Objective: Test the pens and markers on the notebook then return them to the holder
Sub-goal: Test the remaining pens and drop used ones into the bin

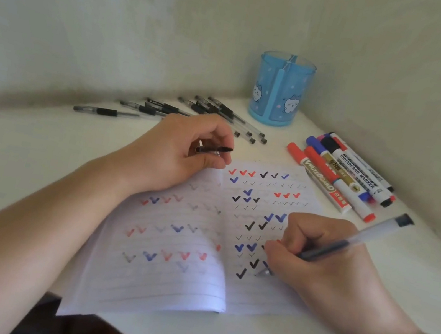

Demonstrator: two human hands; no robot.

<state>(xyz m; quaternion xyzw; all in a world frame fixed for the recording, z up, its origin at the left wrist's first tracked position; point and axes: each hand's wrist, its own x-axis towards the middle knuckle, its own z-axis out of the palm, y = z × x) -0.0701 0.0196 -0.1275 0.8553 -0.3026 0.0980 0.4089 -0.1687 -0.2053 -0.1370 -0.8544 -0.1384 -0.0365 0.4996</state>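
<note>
The testing step is in hand. The right hand (316, 250) grips a clear-barrelled gel pen with a dark grip (346, 244), its tip touching the right page of the open lined paper notebook (165, 283), which lies under both hands and is already crowded with red, blue and black ticks. The left hand (184, 152) pinches a small black pen cap (215, 150) above the top of the left page. Next, I judge, the cap must go back on and the pen into the translucent blue plastic holder with cartoon faces (280, 89), which stands beyond the left hand. Black gel pens (193, 110) lie just behind that hand. Beyond the right hand lie capped markers (341, 172), several reading "WHITEBOARD MARKER".
</note>
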